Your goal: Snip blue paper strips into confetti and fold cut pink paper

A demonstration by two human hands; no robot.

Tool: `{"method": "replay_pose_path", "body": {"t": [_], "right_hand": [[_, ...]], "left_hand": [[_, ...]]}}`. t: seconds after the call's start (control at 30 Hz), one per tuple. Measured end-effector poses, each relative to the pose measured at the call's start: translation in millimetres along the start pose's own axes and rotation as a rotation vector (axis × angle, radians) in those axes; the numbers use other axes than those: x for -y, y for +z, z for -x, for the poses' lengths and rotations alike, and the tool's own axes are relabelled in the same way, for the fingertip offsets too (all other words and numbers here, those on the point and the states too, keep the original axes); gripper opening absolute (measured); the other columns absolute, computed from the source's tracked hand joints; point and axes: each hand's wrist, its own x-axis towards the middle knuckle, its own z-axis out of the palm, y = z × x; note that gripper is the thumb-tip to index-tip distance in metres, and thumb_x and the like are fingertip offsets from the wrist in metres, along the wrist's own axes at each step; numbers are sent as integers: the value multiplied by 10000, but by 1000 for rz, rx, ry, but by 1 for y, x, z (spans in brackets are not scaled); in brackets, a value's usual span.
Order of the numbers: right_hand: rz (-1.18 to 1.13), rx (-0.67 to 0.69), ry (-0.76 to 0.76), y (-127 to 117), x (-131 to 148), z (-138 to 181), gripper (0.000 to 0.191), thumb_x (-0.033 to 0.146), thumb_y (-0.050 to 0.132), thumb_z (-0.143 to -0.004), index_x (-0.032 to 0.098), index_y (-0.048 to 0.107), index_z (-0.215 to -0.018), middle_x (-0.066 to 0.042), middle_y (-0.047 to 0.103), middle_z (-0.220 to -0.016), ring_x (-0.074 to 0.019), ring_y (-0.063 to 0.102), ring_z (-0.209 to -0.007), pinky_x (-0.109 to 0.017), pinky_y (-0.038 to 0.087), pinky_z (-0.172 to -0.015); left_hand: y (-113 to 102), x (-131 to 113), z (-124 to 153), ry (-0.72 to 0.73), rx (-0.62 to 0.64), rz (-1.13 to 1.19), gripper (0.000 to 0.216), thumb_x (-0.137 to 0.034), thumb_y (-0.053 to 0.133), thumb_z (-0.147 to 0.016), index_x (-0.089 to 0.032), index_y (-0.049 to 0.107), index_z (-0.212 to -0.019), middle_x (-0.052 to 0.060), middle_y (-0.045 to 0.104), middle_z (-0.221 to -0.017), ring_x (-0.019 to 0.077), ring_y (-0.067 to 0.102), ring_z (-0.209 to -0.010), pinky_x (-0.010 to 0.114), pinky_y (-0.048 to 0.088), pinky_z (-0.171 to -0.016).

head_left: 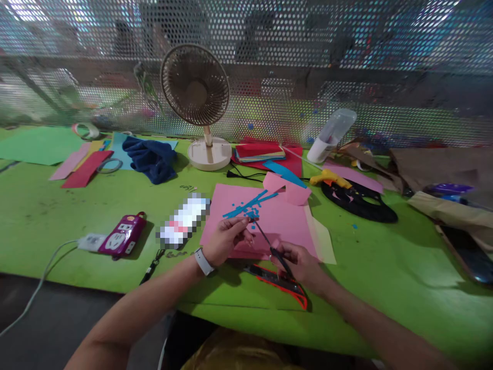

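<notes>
My right hand is closed round the handles of a pair of scissors, whose blades point up and left. My left hand pinches a small piece of blue paper at the blade tips. Both hands hover over a pink paper sheet lying on the green table. Small blue paper scraps and blue strips lie scattered on the pink sheet. A red-edged dark object lies on the table just under my right hand.
A small fan stands at the back. A blue cloth, coloured paper sheets, a yellow glue gun, a black cut-out ring, a white cup, a purple power strip and brown paper lie around.
</notes>
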Motion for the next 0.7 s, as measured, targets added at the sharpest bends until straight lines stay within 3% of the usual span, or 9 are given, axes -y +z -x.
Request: {"method": "replay_pose_path", "body": {"t": [0.7], "right_hand": [[-1, -48, 20, -3, 0, 0, 484, 601, 736, -636, 184, 499, -700, 58, 519, -508, -70, 458, -450, -209, 371, -450]], "left_hand": [[3, -7, -1, 5, -34, 2, 289, -398, 740, -725, -114, 718, -776, 33, 663, -565, 91, 578, -473, 208, 475, -551]]}}
